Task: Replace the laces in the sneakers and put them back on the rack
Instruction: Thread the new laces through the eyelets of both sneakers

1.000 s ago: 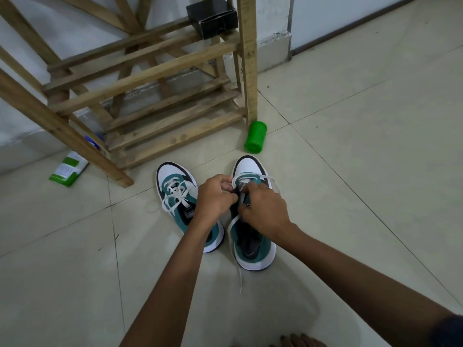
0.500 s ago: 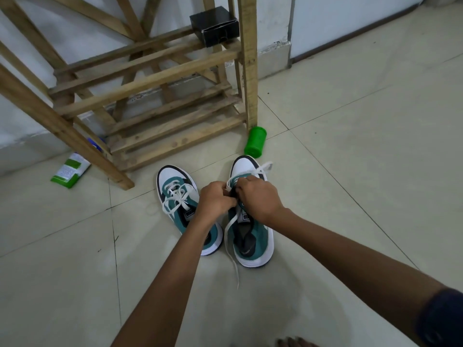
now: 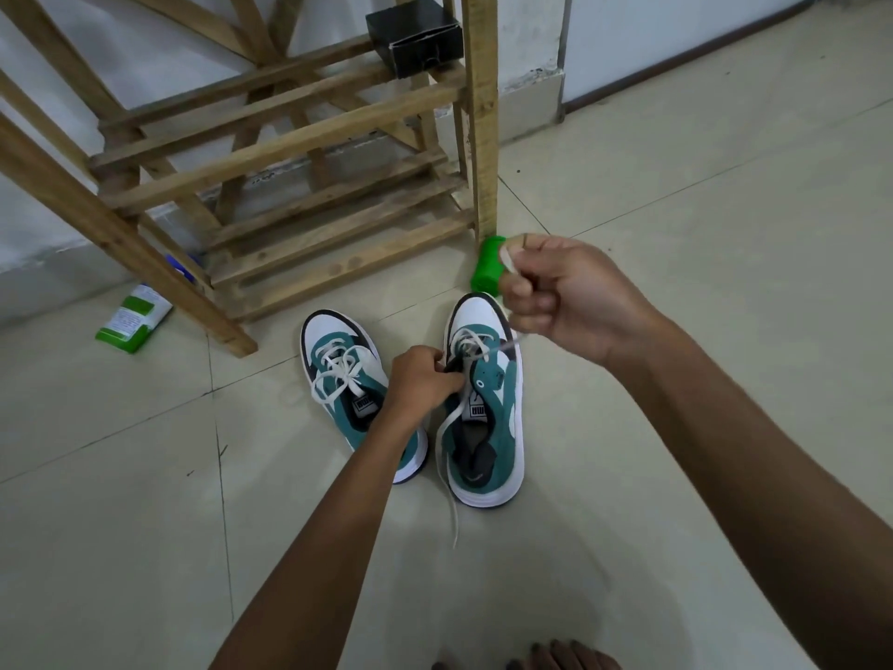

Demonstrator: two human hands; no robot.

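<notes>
Two green-and-white sneakers stand side by side on the tiled floor, toes toward the wooden rack [image 3: 299, 147]. The left sneaker [image 3: 357, 379] is laced and tied in a bow. The right sneaker [image 3: 488, 418] is partly laced with a white lace [image 3: 447, 427]; one loose end trails down past its heel. My left hand [image 3: 420, 379] grips the right sneaker's upper at the eyelets. My right hand [image 3: 555, 292] is raised above the toe, pinching the other lace end and holding it taut up from the shoe.
A green cylinder [image 3: 488, 270] lies by the rack's right post. A black box [image 3: 415, 36] sits on an upper slat. A green-and-white packet [image 3: 133, 319] lies on the floor at left. Toes [image 3: 551, 657] show at the bottom edge.
My right hand has lifted up and to the right away from the shoe, drawing the lace end through. My left hand stays on the eyelets.
</notes>
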